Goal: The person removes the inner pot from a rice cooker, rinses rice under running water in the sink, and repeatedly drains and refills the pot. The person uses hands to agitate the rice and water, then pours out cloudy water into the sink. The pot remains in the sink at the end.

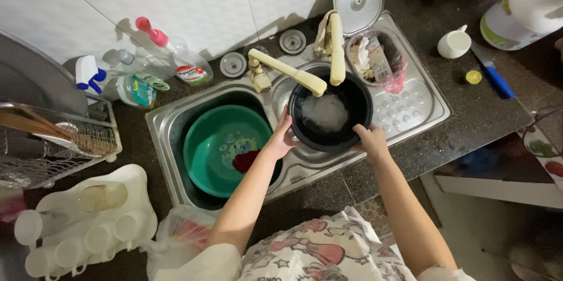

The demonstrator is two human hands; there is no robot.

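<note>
Nearest to us hangs our patterned apron [316, 254], and past it our forearms reach over the front edge of the steel sink [419, 118]. We hold a black rice-cooker pot [331, 112] over the sink's right side, under the cream faucet spout [287, 70], with cloudy water and rice inside. Our left hand [280, 138] clasps its left rim, our right hand [370, 139] its front-right rim, both closed on it. We judge it stiff, wet, slippery, and heavy with water, best held at opposite rim points. A green basin [226, 149] sits in the left bowl
</note>
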